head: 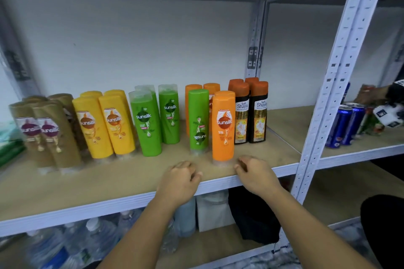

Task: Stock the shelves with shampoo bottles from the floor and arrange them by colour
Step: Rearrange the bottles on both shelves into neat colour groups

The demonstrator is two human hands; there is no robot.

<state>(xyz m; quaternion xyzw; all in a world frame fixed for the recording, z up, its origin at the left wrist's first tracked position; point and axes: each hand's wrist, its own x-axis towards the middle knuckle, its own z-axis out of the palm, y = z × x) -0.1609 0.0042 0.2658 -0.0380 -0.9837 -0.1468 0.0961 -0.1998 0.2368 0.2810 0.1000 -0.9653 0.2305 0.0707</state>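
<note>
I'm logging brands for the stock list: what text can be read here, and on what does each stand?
"sunsilk": brown bottles, yellow bottles, green bottles, front orange bottle.
"sunsilk", upside down: inverted green bottle among the orange ones.
"Safi Shayla": two front black bottles with orange caps.
Small print on all the labels, and the blue cans: too blurred to read.

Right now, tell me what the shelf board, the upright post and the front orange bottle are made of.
The shelf board: probably pressed wood, matte tan, speckled. The upright post: likely painted metal, pale grey, punched slots. The front orange bottle: smooth, slightly glossy opaque plastic, clear cap underneath.
</note>
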